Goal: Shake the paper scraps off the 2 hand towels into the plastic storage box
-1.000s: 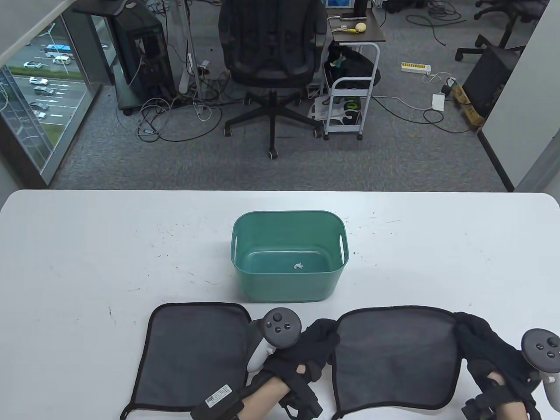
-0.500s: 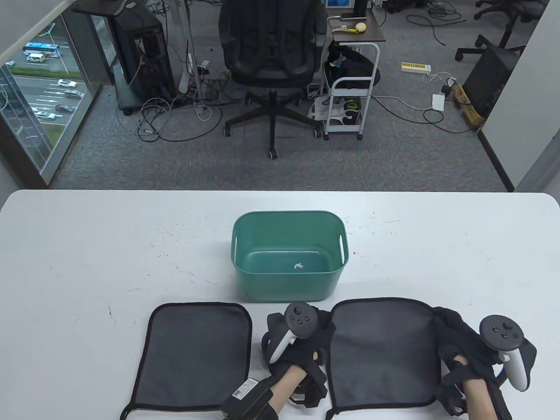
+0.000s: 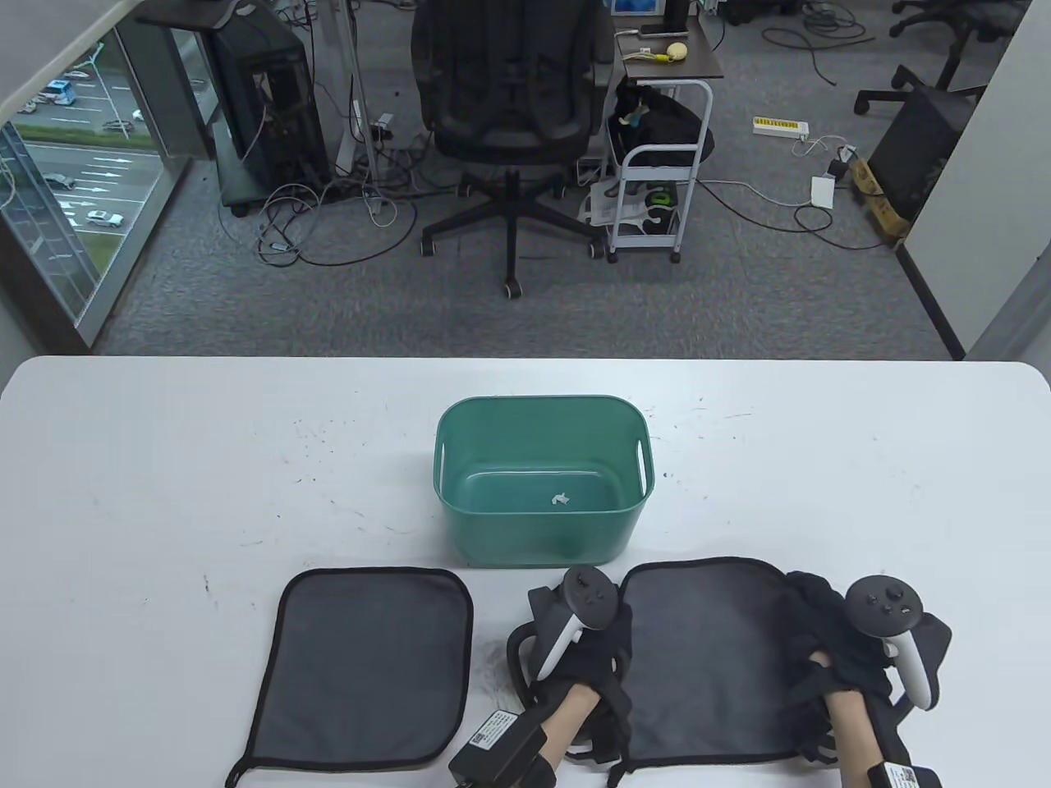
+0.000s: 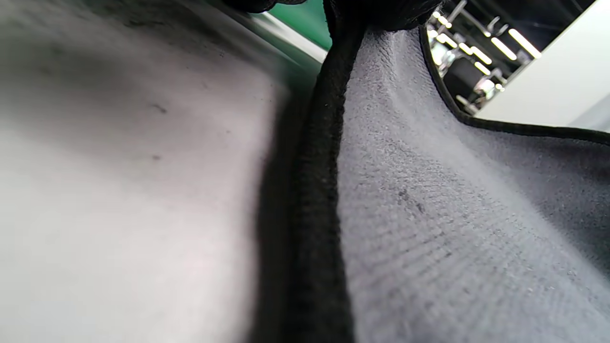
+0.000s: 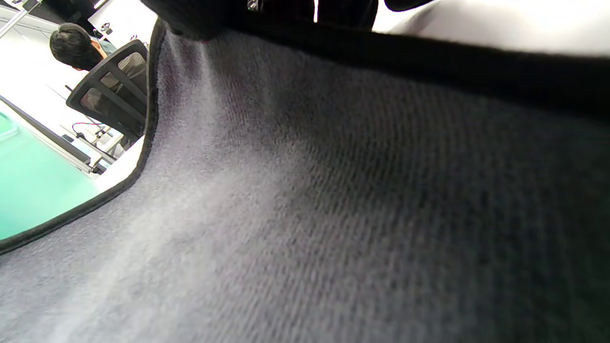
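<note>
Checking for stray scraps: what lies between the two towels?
Table view: bare table at the far end; nearer, the left hand on the right towel's edge.

A black office chair (image 3: 511,107) stands beside a white cart (image 3: 657,197).

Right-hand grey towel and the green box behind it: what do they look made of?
Grey hand towel with black edging: soft woven cloth, likely microfibre. The wrist views show a fine ribbed nap and a stitched black hem, and it bends where the hands hold it. Green storage box: rigid moulded plastic by the look of it, with a smooth, slightly glossy wall, rounded corners and cut-out handle slots.
</note>
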Demonstrator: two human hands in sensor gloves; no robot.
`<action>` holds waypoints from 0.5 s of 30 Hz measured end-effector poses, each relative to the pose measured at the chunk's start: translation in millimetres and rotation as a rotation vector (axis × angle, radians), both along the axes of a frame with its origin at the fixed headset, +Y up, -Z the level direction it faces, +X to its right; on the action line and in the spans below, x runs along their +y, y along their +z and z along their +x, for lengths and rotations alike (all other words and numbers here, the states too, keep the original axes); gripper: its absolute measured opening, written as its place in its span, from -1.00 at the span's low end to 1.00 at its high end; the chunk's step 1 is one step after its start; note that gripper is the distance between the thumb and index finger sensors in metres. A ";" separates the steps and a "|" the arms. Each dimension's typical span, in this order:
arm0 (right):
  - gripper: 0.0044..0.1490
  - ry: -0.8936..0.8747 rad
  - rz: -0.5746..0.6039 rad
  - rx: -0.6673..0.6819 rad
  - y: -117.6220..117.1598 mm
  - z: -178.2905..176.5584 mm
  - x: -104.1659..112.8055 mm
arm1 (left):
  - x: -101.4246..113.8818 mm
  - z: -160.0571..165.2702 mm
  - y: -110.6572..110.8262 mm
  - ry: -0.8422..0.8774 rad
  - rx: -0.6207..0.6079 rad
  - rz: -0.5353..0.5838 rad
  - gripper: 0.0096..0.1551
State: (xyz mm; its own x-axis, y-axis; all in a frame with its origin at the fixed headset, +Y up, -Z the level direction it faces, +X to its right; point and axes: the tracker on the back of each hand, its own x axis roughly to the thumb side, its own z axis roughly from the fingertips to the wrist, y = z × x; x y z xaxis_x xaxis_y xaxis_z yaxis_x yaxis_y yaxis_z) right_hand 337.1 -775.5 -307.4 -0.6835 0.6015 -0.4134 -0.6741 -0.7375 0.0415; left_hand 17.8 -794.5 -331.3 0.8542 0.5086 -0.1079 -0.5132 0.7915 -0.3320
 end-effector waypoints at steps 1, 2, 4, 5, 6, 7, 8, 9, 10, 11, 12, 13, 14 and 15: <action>-0.52 -0.002 0.001 -0.003 -0.2 0.0 0.1 | -0.5 0.1 -0.5 -0.003 0.004 -0.004 -0.53; -0.52 -0.005 0.003 -0.006 -0.4 -0.1 0.0 | -1.0 0.5 -1.1 -0.011 0.008 -0.010 -0.53; -0.52 -0.003 0.007 -0.013 -1.0 -0.1 -0.6 | -1.6 1.4 -1.7 -0.023 0.011 -0.014 -0.53; -0.52 0.000 0.008 -0.016 -1.2 -0.1 -0.8 | -1.9 1.6 -1.9 -0.028 0.014 -0.016 -0.54; -0.52 0.003 0.011 -0.023 -1.5 -0.2 -1.2 | -2.3 1.9 -2.4 -0.036 0.018 -0.021 -0.54; -0.52 0.005 0.012 -0.025 -1.6 -0.3 -1.3 | -2.6 2.0 -2.7 -0.039 0.021 -0.024 -0.53; -0.52 0.010 0.011 -0.028 -1.7 -0.5 -1.5 | -3.1 2.2 -3.3 -0.043 0.024 -0.029 -0.53; -0.52 0.012 0.012 -0.027 -1.6 -0.9 -1.5 | -3.4 2.6 -3.5 -0.049 0.025 -0.034 -0.51; -0.51 0.014 0.013 -0.026 -1.4 -1.1 -1.7 | -3.7 2.9 -3.7 -0.049 0.019 -0.036 -0.48; -0.47 0.013 0.016 -0.025 -1.1 -1.1 -1.9 | -3.5 3.1 -3.6 -0.050 0.018 -0.036 -0.42; -0.43 0.008 0.016 -0.023 -0.9 -1.1 -2.2 | -3.7 2.6 -3.7 -0.043 0.013 -0.034 -0.37; -0.39 -0.001 0.010 -0.016 -1.0 -0.9 -2.7 | -4.6 1.2 -4.4 -0.027 0.013 -0.035 -0.32; -0.36 -0.006 0.004 -0.014 -0.7 -0.8 -2.8 | -4.6 -0.2 -4.6 -0.010 0.013 -0.037 -0.28; -0.32 -0.011 0.004 -0.012 -0.3 -0.8 -2.7 | -4.4 -2.4 -4.6 0.015 0.012 -0.039 -0.26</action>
State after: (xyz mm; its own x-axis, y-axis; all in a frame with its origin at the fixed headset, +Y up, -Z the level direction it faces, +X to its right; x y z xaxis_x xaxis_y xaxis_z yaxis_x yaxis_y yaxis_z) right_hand 336.3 -778.2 -307.7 -0.6719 0.6103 -0.4196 -0.6825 -0.7303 0.0305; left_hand 15.4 -798.9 -335.9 0.8452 0.5165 -0.1376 -0.5288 0.7704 -0.3562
